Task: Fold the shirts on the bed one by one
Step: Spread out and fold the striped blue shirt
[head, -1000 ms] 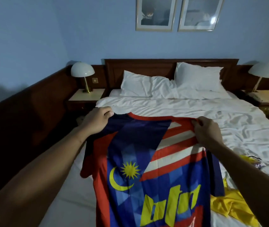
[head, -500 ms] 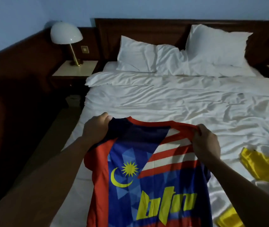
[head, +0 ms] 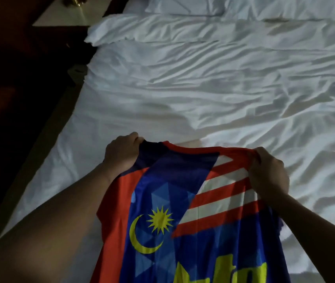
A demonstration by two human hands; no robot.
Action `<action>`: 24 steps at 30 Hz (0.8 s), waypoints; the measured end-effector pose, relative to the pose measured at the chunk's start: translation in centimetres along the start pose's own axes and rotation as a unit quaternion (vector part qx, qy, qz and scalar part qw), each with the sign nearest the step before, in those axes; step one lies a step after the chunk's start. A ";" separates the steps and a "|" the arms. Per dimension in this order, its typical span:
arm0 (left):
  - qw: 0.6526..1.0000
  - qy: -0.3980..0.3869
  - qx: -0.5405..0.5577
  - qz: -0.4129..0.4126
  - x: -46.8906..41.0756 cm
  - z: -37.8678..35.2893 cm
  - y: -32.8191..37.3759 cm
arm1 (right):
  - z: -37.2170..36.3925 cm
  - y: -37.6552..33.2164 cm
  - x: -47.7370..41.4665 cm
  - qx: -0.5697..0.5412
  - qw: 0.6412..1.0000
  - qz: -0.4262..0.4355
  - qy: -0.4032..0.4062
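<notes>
The bare left forearm [head: 60, 231] and right forearm [head: 315, 227] rose from the lower corners of the frame toward its middle. Between them hung the shirt [head: 172, 180], a smooth, faintly glossy jersey in deep blue broken into faceted triangular patches. It had a broad red panel down its left side and a red band along the collar. Printed on it were a yellow crescent [head: 140, 241], a many-pointed yellow star [head: 159, 219] and slanted red and white stripes [head: 219, 193] toward the right. Blocky yellow lettering [head: 219, 270] was cut off by the bottom edge.

Left of centre, the left hand [head: 121, 154] gripped the shirt's upper left shoulder, fingers curled over bunched fabric. Right of centre, the right hand [head: 268, 174] pinched the opposite shoulder, the cloth gathered into small pleats under its fingertips. The shirt was stretched broad and flat between the two hands, over the near part of the bed [head: 64, 160]. Whether it touched the bedding could not be told.

Beyond the hands, the white sheet [head: 213, 88] filled the middle of the frame, soft and heavily creased in long ridges. Farther up, a thick rounded fold of duvet [head: 142, 29] crossed the bed, and a white pillow [head: 182, 5] lay at the top edge. In the upper left stood a pale, flat-topped nightstand [head: 64, 17] bearing a brass lamp base [head: 74, 1].
</notes>
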State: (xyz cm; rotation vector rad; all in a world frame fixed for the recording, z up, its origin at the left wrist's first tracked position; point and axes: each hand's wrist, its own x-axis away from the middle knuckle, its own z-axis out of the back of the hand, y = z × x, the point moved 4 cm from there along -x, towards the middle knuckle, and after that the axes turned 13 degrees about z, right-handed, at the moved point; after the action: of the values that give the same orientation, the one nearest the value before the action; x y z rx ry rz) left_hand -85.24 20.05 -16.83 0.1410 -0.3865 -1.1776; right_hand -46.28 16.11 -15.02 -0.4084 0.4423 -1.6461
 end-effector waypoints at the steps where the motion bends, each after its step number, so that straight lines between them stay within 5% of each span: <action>1: 1.000 -0.007 -0.003 0.005 -0.8 -1.5 -0.3 | -1.4 0.7 -0.5 0.003 1.000 -0.002 -0.011; 6: 0.999 -0.034 -0.004 0.027 -3.3 -7.5 -1.9 | -7.6 3.9 -1.5 0.008 0.997 -0.026 -0.065; 17: 0.997 0.072 -0.008 -0.013 -3.9 -9.7 -2.2 | -10.5 5.2 -2.2 0.045 0.997 -0.020 -0.066; 21: 0.982 0.182 -0.058 -0.006 0.7 -9.0 1.6 | -9.1 5.4 -2.2 -0.021 0.994 -0.046 -0.095; 24: 0.973 0.199 -0.042 -0.109 6.3 -11.0 7.4 | -7.5 5.9 -1.5 -0.129 0.980 -0.063 -0.135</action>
State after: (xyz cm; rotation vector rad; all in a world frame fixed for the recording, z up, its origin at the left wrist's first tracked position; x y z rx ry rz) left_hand -72.66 16.11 -23.38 0.3463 0.0334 -1.3441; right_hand -44.86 17.33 -24.55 -0.8591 0.4323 -1.6299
